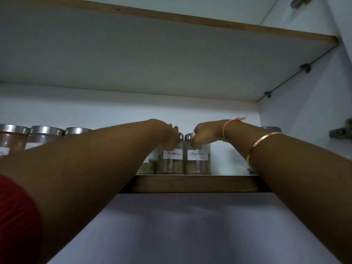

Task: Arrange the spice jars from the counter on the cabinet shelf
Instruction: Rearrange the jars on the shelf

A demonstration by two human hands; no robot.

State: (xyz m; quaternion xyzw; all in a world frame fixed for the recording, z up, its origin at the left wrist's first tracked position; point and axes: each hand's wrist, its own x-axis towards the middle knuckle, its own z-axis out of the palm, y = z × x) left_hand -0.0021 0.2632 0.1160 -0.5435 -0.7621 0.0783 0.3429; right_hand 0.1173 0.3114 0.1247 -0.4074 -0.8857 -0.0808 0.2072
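An open wall cabinet is seen from below, its interior pale, with the underside of an upper shelf filling the top half of the view. Across the middle runs the cabinet shelf, its dark wooden front edge showing from centre toward 3 o'clock. Two bare forearms are stretched up to it from 7 and 4 o'clock; a red sleeve is seen at 8 o'clock, a gold bangle on the right forearm and a thin pink band at the right wrist.

A row of glass spice jars with metal lids is already stood on the shelf. At 9 o'clock, three jars are lined up, partly hidden by the left arm. At centre, two jars labelled "Cinnamon" stand touching side by side. The left cinnamon jar is gripped near its lid by the left hand, fingers curled closed around it. The right cinnamon jar is held the same way by the right hand.

The task is judged well advanced: these two jars appear set down, with only release left. Whether more jars remain below cannot be told.
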